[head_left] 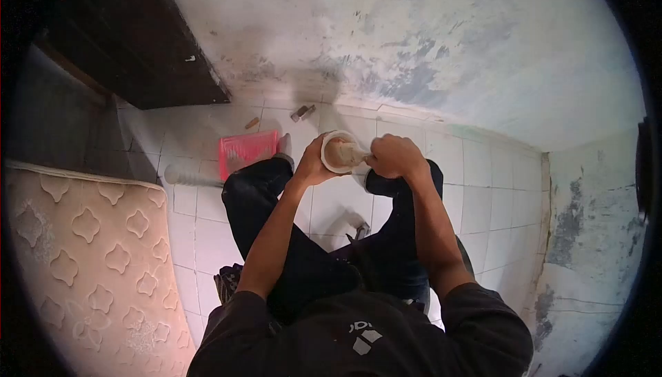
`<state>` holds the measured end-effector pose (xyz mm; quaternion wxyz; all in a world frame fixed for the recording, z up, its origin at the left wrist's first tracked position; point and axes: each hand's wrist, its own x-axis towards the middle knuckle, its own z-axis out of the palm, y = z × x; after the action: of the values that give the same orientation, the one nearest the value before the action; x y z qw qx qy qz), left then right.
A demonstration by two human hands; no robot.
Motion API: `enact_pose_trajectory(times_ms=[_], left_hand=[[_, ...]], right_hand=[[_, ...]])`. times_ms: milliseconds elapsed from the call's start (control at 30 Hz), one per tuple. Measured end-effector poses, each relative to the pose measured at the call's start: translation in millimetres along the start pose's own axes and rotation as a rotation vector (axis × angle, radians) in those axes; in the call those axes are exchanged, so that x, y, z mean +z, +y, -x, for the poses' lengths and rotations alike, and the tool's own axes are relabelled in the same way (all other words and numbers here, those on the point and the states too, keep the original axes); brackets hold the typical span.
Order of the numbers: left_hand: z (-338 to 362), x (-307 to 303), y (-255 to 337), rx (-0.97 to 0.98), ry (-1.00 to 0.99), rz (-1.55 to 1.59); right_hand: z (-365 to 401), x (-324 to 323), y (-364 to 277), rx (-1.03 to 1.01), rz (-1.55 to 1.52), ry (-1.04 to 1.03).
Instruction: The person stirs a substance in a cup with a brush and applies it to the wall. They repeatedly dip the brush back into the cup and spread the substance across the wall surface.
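My left hand (316, 163) is wrapped around the side of a white tub (338, 134), held above the floor between my knees. Pale brown paste (336, 154) lies inside it. The fingers of my right hand (395, 157) are closed on the handle end of a putty knife (355, 156), whose wide blade looks coated in the same paste. The blade reaches over the tub's right rim into its mouth. Most of the handle is hidden in my fist.
A pink tray (224, 160) lies on the white tiled floor (483, 205) by my left foot. Near the patchy wall (441, 46) are a small brown piece (252, 123) and a dark-and-light object (302, 113). A mattress (103, 260) is at left, below a dark door (138, 39).
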<state>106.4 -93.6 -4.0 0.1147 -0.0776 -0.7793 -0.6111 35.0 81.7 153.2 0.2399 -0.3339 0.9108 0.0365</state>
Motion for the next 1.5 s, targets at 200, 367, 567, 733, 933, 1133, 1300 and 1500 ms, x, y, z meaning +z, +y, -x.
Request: enact_pose_trajectory(times_ms=[200,367,567,733,933,1133,1300,1500], left_hand=[[-8.7,-3.2,13.7,-0.006,-0.061,0.156],[-15.3,-3.9,9.7,-0.043,-0.083,0.158],[-22.9,-2.3,14.5,-0.04,-0.113,0.217],[-34.0,8.8,18.8,-0.034,-0.141,0.273],[-48.0,24.2,22.3,-0.076,-0.194,0.337],[-60.6,33.3,27.6,-0.044,-0.183,0.356],[-68.0,33.1,25.9,-0.035,-0.168,0.316],[-71.2,34.2,24.9,-0.018,-0.164,0.263]], right_hand=[[-19.9,-3.9,-31.2,0.039,-0.044,0.012],[-19.5,-19.6,-29.0,0.084,-0.024,-0.06],[-1.0,-19.2,0.2,0.106,-0.112,0.078],[9.8,-24.3,29.0,0.011,-0.305,0.056],[16.6,-9.9,56.5,0.037,-0.601,0.073],[23.6,-2.5,67.2,0.052,-0.699,0.114],[39.1,-5.6,69.0,0.005,-0.546,0.239],[53.9,-13.4,38.1,0.026,-0.164,0.392]])
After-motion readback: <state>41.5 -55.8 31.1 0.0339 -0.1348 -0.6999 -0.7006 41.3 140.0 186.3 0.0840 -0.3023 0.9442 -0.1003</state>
